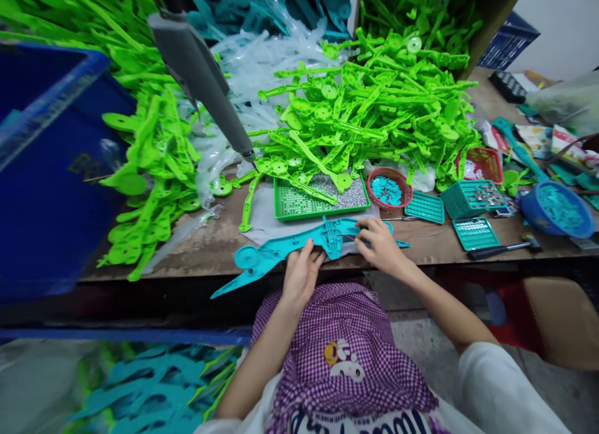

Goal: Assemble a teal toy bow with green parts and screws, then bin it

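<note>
A long teal plastic part (281,245) lies across the table's front edge, its pointed left end sticking out past the edge. My left hand (302,270) grips its lower side near the middle, thumb on top and fingers underneath. Over the part's right portion is my right hand (377,239), with thumb and fingertips pinched together at the surface; whatever they hold is too small to name. A thin dark red line shows on the part beside those fingertips. Just behind the part sits a green tray (299,203) of small silvery pieces, with bright green parts lying over it.
Bright green parts (346,116) are heaped behind. A grey electric screwdriver (206,85) hangs at upper left, beside a blue bin (51,172). At right are a red basket (390,188), teal trays (475,233), a hammer (500,250) and a blue bowl (556,211).
</note>
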A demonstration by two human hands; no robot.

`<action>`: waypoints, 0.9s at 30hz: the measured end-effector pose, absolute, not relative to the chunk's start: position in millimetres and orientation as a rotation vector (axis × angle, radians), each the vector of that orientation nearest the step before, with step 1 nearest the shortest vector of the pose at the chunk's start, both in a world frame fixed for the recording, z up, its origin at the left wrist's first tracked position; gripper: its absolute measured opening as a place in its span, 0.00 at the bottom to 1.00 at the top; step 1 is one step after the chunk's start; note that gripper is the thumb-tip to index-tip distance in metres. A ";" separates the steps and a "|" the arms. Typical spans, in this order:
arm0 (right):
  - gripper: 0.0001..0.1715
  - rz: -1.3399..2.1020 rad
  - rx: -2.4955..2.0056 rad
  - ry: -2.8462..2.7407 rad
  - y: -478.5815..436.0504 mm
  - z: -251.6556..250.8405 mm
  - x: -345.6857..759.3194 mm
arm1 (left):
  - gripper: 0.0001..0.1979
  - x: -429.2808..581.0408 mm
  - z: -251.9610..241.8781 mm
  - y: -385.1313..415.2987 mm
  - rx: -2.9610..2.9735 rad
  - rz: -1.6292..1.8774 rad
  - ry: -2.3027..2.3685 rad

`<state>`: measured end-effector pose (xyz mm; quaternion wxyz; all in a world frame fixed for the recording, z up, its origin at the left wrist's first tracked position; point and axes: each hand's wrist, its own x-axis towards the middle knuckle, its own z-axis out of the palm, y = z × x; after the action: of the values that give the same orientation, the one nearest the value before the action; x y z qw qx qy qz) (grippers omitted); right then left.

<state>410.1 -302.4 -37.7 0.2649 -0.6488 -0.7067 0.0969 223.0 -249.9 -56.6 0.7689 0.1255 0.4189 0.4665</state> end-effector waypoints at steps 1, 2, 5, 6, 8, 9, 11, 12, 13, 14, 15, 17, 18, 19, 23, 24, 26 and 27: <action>0.11 0.213 -1.808 -1.915 -304.9 -31.6 406.0 | 0.18 223.9 -59.0 -250.2 0.273 1.004 0.897; 0.11 0.182 -1.867 -1.918 -306.9 -25.8 402.1 | 0.19 224.3 -61.2 -250.1 0.275 0.989 0.887; 0.12 0.164 -2.032 -1.939 -308.2 -14.1 392.9 | 0.20 223.7 -66.0 -248.9 0.299 0.944 0.872; 0.12 0.167 -2.075 -1.950 -307.0 -12.6 390.3 | 0.19 223.2 -67.0 -248.5 0.312 0.932 0.870; 0.13 0.188 -2.135 -1.965 -302.9 -12.5 385.8 | 0.16 222.3 -67.9 -248.1 0.331 0.915 0.870; 0.13 0.216 -2.151 -1.968 -300.4 -13.4 383.9 | 0.16 221.9 -67.9 -248.1 0.334 0.907 0.869; 0.14 0.312 -2.167 -1.964 -295.2 -15.5 381.0 | 0.15 221.3 -67.6 -248.2 0.328 0.893 0.869; 0.15 0.368 -2.170 -1.961 -293.0 -16.4 380.2 | 0.14 221.0 -67.3 -248.3 0.327 0.882 0.868; 0.15 0.420 -2.172 -1.958 -291.1 -17.1 379.8 | 0.14 220.7 -67.0 -248.3 0.328 0.871 0.869; 0.15 0.461 -2.174 -1.954 -289.6 -17.6 379.6 | 0.13 220.4 -66.7 -248.2 0.331 0.861 0.870; 0.16 0.489 -2.177 -1.949 -288.7 -17.9 379.8 | 0.13 220.1 -66.5 -248.1 0.333 0.855 0.872; 0.16 0.507 -2.185 -1.928 -288.3 -18.6 380.4 | 0.12 219.6 -66.4 -247.9 0.327 0.861 0.873; 0.16 0.508 -2.187 -1.912 -288.6 -19.0 380.8 | 0.12 219.3 -66.5 -247.8 0.318 0.870 0.873; 0.16 0.506 -2.188 -1.892 -289.1 -19.5 381.2 | 0.12 219.1 -66.7 -247.7 0.308 0.878 0.873; 0.16 0.498 -2.185 -1.826 -291.1 -21.8 382.9 | 0.12 218.3 -67.6 -247.5 0.283 0.875 0.868; 0.15 0.498 -2.192 -1.822 -291.2 -22.0 383.3 | 0.13 218.2 -67.8 -247.4 0.286 0.868 0.862; 0.16 0.492 -2.209 -1.839 -291.5 -21.6 384.0 | 0.14 218.0 -68.0 -247.2 0.304 0.851 0.844; 0.16 0.479 -2.219 -1.859 -291.7 -21.0 384.0 | 0.15 218.0 -68.1 -247.0 0.316 0.844 0.835</action>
<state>384.0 -291.7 -21.0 0.1036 -0.7522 -0.6302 0.1623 218.0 -247.0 -68.1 0.8170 0.1483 0.3919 0.3960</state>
